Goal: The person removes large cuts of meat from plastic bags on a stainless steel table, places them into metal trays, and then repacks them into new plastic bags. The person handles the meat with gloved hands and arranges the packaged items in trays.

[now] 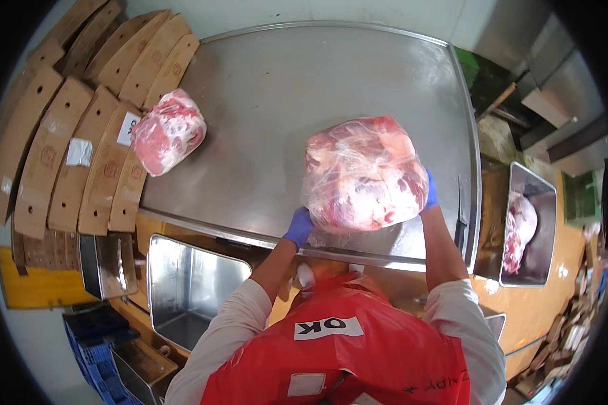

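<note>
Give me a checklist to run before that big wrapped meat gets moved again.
1. Left hand on the wrapped meat: ok, at its lower left side.
2. Right hand on it: ok, at its right side.
3. Gloves on: ok, both blue.
4. Wrap intact: cannot tell.
5. Steel table free ahead: ok; second wrapped piece lies far left.
6. Metal bin below empty: cannot tell.
</note>
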`<state>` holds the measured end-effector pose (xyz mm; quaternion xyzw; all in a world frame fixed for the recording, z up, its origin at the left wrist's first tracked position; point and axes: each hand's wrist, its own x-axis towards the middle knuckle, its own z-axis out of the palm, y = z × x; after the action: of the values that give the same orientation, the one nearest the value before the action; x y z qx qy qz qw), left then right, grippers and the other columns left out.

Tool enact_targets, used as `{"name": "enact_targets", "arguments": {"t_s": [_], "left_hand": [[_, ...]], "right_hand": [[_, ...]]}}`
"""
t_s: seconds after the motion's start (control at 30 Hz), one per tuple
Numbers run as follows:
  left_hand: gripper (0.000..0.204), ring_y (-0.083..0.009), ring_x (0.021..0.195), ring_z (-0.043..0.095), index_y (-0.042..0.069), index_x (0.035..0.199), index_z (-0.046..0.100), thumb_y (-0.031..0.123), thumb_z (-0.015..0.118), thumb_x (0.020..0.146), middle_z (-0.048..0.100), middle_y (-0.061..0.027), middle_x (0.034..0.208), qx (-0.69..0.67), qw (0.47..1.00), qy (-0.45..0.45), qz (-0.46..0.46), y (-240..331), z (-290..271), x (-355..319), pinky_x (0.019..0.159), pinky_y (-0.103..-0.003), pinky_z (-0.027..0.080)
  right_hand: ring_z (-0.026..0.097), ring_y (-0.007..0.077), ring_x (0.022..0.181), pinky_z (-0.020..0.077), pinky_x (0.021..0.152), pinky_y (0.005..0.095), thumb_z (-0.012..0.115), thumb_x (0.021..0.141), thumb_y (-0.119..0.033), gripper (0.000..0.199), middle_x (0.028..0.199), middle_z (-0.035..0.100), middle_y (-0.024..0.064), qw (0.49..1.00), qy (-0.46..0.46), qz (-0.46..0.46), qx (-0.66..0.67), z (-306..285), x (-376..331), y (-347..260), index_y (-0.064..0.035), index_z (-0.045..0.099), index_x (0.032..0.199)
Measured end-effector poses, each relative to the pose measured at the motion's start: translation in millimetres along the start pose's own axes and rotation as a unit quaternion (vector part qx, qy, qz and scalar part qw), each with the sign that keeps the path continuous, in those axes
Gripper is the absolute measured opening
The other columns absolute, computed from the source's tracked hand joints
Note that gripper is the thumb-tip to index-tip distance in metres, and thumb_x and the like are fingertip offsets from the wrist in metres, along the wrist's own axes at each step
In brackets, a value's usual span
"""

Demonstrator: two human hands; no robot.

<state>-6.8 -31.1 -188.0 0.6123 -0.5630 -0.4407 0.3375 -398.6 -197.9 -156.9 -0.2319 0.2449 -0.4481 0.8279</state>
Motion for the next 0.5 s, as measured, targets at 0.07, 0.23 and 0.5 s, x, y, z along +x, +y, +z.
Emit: {"name": "enact_targets", "arguments": {"t_s": [0.07, 0.23, 0.5], "left_hand": [[0.029, -0.0298, 0.095, 0.071, -0.005, 0.112, 0.067, 0.011, 0.064, 0.089, 0.073, -0.0202, 0.1, 0.042, 0.996, -0.033, -0.076, 47.5, -13.4, -14.6, 0.081, -0.039, 0.054], [0.03, -0.0247, 0.091, 0.07, -0.003, 0.115, 0.068, 0.015, 0.066, 0.091, 0.074, -0.0158, 0.097, 0.085, 0.994, -0.006, -0.073, 10.0, -11.5, -50.4, 0.08, -0.038, 0.054], [0.033, -0.014, 0.088, 0.065, 0.004, 0.123, 0.066, 0.02, 0.065, 0.094, 0.07, -0.0047, 0.107, -0.322, 0.896, 0.06, -0.3, 19.4, -64.7, -175.7, 0.074, -0.029, 0.054]], "right_hand": [[0.063, 0.0321, 0.111, 0.0499, 0.099, 0.046, 0.035, 0.099, -0.043, 0.054, 0.123, 0.066, 0.0151, 0.999, 0.005, 0.019, 0.042, 4.6, -4.4, -0.2, -0.0058, 0.06, 0.13], [0.064, 0.0313, 0.106, 0.0549, 0.092, 0.0432, 0.038, 0.104, -0.031, 0.044, 0.12, 0.066, 0.0163, 0.997, 0.052, 0.017, 0.056, 0.9, -4.4, 26.9, -0.0025, 0.058, 0.13], [0.062, 0.0299, 0.113, 0.0548, 0.096, 0.0396, 0.044, 0.105, -0.023, 0.041, 0.13, 0.061, 0.0168, 0.994, 0.018, 0.098, 0.049, 57.5, -59.3, 133.2, -0.0009, 0.05, 0.14]]}}
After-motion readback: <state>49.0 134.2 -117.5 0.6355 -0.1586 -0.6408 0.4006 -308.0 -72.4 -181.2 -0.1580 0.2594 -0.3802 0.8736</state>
